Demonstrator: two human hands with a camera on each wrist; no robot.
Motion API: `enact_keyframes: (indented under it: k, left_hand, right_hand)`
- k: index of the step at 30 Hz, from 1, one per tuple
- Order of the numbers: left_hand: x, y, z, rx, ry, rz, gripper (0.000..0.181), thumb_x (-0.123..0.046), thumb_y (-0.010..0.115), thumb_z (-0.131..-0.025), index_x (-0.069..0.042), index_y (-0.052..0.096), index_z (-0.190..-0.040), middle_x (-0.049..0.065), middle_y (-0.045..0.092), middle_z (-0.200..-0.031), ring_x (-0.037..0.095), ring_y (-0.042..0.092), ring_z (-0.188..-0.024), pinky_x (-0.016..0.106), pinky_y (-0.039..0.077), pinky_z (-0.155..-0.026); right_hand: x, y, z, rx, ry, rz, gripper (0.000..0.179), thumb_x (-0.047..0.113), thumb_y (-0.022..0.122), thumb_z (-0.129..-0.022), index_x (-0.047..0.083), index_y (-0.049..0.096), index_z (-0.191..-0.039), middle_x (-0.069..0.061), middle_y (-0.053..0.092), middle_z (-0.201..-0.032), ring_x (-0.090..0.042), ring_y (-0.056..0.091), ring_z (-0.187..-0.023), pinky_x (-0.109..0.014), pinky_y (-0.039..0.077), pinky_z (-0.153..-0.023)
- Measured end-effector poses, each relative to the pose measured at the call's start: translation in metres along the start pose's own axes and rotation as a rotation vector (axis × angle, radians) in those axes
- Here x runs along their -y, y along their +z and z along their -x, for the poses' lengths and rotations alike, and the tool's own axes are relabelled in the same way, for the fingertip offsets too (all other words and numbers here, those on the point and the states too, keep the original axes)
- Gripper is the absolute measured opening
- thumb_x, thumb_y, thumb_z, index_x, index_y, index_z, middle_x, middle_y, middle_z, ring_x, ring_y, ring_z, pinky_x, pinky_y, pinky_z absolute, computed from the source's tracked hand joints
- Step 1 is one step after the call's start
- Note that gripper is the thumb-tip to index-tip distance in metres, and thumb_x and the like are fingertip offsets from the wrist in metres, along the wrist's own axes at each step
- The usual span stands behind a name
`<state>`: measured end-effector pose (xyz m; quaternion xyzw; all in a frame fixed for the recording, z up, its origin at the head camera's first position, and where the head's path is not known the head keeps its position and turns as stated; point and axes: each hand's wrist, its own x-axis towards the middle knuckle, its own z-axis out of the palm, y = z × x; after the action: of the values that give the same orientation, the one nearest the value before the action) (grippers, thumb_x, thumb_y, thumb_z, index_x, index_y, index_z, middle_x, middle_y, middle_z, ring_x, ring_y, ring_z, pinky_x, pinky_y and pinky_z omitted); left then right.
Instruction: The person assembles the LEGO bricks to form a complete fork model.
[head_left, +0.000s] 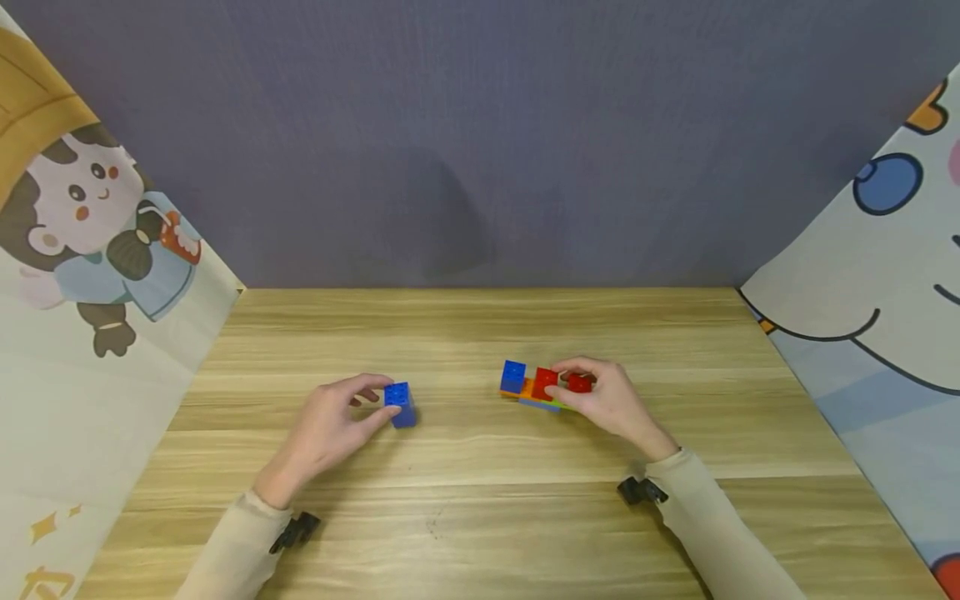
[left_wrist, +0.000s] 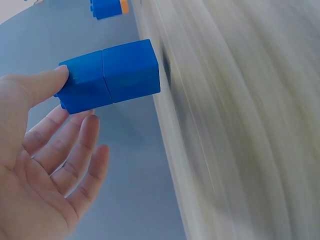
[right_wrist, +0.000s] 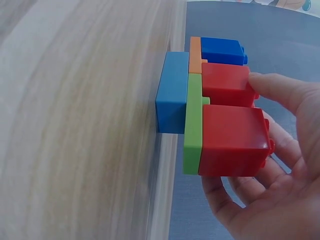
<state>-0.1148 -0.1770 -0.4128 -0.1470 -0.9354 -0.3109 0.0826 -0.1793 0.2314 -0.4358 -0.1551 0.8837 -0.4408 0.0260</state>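
Note:
My left hand (head_left: 326, 425) pinches a stack of two blue building bricks (head_left: 405, 410) near its studded top, between thumb and forefinger. In the left wrist view, the stack's lower end (left_wrist: 132, 70) is close to the tabletop, and the other fingers are loosely bent beneath. To the right, my right hand (head_left: 611, 407) grips a built piece by its middle red brick (right_wrist: 227, 84), thumb on one side. That piece has another red brick (right_wrist: 234, 140) on a green plate (right_wrist: 193, 140), a blue brick (right_wrist: 221, 51) on an orange plate (right_wrist: 195, 56), and a lighter blue brick (right_wrist: 172, 97) underneath.
The wood-grain table (head_left: 465, 517) runs back to a grey-blue panel (head_left: 480, 167). Side panels with cartoon figures stand at left (head_left: 90, 225) and right (head_left: 840, 283). A gap of tabletop lies between the two brick builds. Each wrist carries a small black device.

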Motion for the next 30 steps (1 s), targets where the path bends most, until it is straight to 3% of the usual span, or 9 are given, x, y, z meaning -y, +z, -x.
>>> enact_keyframes:
  k: [10,15,23,30]
  left_hand:
    - [-0.028,0.02,-0.01,0.031,0.042,0.011,0.038,-0.029,0.088,-0.089,-0.017,0.078,-0.123,0.003,0.082,-0.1,0.019,0.075,-0.091,0.041,0.063,-0.081]
    - [-0.04,0.032,-0.014,0.037,0.067,0.023,0.038,-0.03,0.088,-0.088,-0.017,0.078,-0.122,0.002,0.082,-0.101,0.018,0.074,-0.087,0.033,0.06,-0.075]
    - [-0.05,0.047,-0.02,0.042,0.109,0.036,0.037,-0.029,0.09,-0.087,-0.017,0.079,-0.12,0.002,0.082,-0.099,0.014,0.072,-0.081,0.023,0.054,-0.068]
    - [-0.057,0.056,-0.025,0.056,0.108,0.067,0.037,-0.029,0.09,-0.087,-0.015,0.079,-0.119,0.006,0.082,-0.098,0.016,0.072,-0.079,0.021,0.051,-0.064]
  right_hand:
    - [-0.001,0.001,0.0,-0.001,0.006,-0.005,0.035,0.031,0.085,-0.092,0.014,0.078,-0.123,-0.009,0.08,-0.115,-0.017,0.068,-0.085,-0.026,0.055,-0.062]
    - [-0.001,0.001,0.001,-0.012,-0.01,-0.004,0.034,0.029,0.085,-0.092,0.013,0.078,-0.122,-0.01,0.081,-0.114,-0.016,0.069,-0.087,-0.025,0.056,-0.064]
    - [0.0,0.002,-0.001,-0.013,-0.009,0.003,0.032,0.029,0.086,-0.092,0.014,0.079,-0.12,-0.007,0.081,-0.113,-0.018,0.065,-0.083,-0.025,0.052,-0.061]
    - [-0.001,0.002,-0.001,-0.006,-0.005,-0.01,0.033,0.028,0.086,-0.092,0.014,0.078,-0.121,-0.007,0.08,-0.114,-0.018,0.069,-0.089,-0.026,0.058,-0.066]
